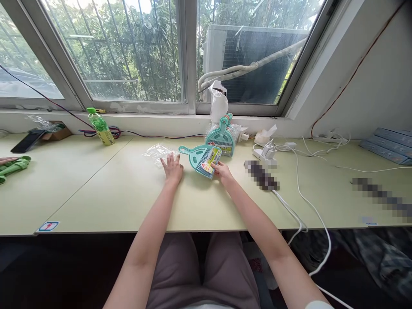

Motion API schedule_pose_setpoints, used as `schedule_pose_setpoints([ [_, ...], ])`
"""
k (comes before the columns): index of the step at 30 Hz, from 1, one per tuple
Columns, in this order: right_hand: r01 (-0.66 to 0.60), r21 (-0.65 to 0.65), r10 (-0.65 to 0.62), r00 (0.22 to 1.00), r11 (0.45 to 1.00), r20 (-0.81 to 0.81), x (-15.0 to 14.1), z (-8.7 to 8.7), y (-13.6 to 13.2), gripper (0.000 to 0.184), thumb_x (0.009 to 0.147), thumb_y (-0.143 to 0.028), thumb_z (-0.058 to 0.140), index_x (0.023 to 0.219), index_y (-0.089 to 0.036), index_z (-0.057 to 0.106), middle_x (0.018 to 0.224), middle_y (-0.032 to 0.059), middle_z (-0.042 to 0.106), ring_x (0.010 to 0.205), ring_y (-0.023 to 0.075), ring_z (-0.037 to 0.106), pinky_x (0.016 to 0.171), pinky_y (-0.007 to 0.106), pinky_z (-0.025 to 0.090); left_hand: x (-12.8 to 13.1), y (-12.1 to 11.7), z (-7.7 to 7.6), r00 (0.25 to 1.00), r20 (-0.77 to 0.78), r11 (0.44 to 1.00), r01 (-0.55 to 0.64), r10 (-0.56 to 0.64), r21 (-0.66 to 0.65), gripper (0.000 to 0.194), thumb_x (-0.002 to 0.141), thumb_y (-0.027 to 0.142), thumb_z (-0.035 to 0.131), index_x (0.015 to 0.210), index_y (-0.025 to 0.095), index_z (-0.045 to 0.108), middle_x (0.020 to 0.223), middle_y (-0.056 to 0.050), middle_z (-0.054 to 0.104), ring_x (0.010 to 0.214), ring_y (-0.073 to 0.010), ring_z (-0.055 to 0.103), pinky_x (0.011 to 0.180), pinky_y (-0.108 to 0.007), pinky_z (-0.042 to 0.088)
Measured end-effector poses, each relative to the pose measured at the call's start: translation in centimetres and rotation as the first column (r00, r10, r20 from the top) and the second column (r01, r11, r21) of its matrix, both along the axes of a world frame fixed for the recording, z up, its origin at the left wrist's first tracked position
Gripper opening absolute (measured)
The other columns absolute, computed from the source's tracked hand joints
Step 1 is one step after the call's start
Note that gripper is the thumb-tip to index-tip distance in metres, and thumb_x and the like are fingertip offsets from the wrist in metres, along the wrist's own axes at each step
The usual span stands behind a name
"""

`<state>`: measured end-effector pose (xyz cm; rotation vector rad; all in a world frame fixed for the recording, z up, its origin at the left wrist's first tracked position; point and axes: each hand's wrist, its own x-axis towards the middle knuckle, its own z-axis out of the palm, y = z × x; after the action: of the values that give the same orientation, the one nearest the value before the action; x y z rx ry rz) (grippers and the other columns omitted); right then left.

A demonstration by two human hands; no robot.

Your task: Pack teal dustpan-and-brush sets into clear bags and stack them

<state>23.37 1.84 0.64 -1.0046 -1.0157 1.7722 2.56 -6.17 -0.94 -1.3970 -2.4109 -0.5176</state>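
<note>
In my right hand (222, 170) is a small teal dustpan (197, 155) with a label and a bristled brush set in it, gripped at its wide right edge. Its handle points left, towards my left hand (173, 169). That hand rests on the table with fingers spread, at the edge of a crumpled clear plastic bag (157, 152). Just behind the held dustpan, a stack of similar dustpans (222, 136) leans upright near the wall, partly in clear plastic.
A green-capped bottle (101, 126) and a phone (28, 140) lie toward the back left. On the right are a power strip (264, 155), white cables (299, 189) and blue boxes (389, 143). At the far left, another person's hand (7, 160) is beside green items (15, 168).
</note>
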Motion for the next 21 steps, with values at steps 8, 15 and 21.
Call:
schedule_pose_setpoints([
  [8, -0.024, -0.008, 0.024, 1.0, 1.0, -0.002, 0.1, 0.1, -0.1, 0.023, 0.077, -0.006, 0.066, 0.098, -0.014, 0.061, 0.077, 0.0036, 0.073, 0.065, 0.0138, 0.069, 0.057, 0.022, 0.056, -0.7, -0.3, 0.1, 0.995, 0.008, 0.989, -0.095, 0.097, -0.11, 0.051, 0.089, 0.033, 0.038, 0.136, 0.013, 0.046, 0.128, -0.02, 0.055, 0.124, -0.0366, 0.043, 0.109, -0.062, 0.003],
  [15, -0.033, -0.003, 0.033, 0.999, 0.999, 0.004, 0.0, 0.1, -0.1, 0.023, 0.077, -0.006, 0.066, 0.098, -0.014, 0.062, 0.08, 0.0046, 0.073, 0.068, 0.0151, 0.07, 0.06, 0.024, 0.058, -0.5, -0.5, 1.5, 1.0, 0.013, 0.981, -0.016, 0.019, -0.195, 0.043, 0.09, 0.037, 0.042, 0.125, 0.018, 0.058, 0.1, -0.018, 0.067, 0.105, -0.0337, 0.054, 0.093, -0.045, 0.028],
  [21, -0.048, -0.001, 0.048, 0.998, 0.999, 0.03, -0.2, -0.1, 0.1, 0.028, 0.075, -0.007, 0.068, 0.102, -0.013, 0.061, 0.08, 0.0052, 0.073, 0.066, 0.0142, 0.069, 0.057, 0.022, 0.057, -0.2, -0.4, 1.7, 0.998, 0.013, 0.985, 0.068, -0.067, -0.156, 0.037, 0.086, 0.016, 0.037, 0.103, 0.022, 0.07, 0.102, -0.014, 0.067, 0.108, -0.0295, 0.051, 0.092, -0.043, 0.028],
])
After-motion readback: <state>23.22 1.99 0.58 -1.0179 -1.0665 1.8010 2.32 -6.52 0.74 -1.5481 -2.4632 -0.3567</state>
